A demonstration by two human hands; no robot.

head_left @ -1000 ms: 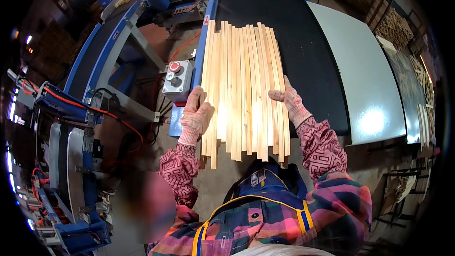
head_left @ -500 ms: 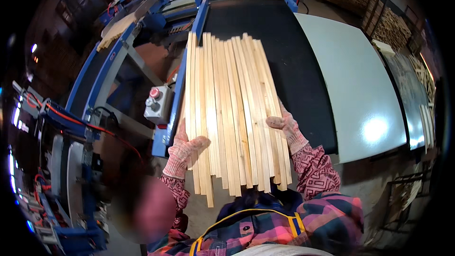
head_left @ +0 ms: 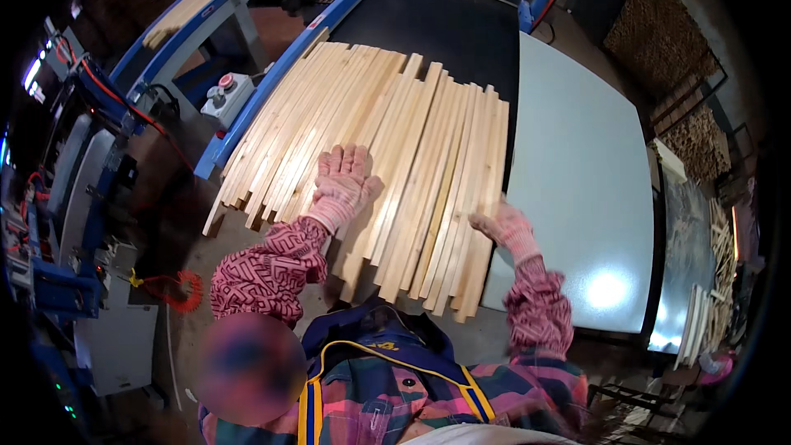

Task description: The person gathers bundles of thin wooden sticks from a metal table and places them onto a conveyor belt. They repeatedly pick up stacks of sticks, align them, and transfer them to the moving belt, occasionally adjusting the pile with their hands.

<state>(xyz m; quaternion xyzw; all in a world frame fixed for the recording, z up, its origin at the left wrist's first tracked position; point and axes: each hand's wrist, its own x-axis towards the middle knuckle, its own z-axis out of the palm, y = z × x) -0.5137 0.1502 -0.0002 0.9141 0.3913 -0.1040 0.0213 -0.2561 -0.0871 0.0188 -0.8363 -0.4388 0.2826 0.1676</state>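
Observation:
A wide layer of pale wooden strips (head_left: 387, 132) lies side by side on a black conveyor belt (head_left: 445, 21), with uneven near ends reaching past the belt's near end. My left hand (head_left: 342, 185), in a pinkish knit glove, rests flat on top of the strips, fingers stretched out away from me. At the right edge of the layer is my right hand (head_left: 509, 229), gloved alike. Its thumb side touches the outermost strips and its fingers are slightly blurred. Neither hand is wrapped round a strip.
Right of the belt is a pale smooth panel (head_left: 585, 181). A control box with a red button (head_left: 227, 97) hangs by the blue left rail (head_left: 288, 66). Farther left, another conveyor carries more strips (head_left: 191, 10). Stacked wood (head_left: 663, 25) stands at the far right.
The bundle between my hands now lies on the belt beside more strips, forming a wider layer. My left hand has moved from the bundle's side to its top. The view has shifted.

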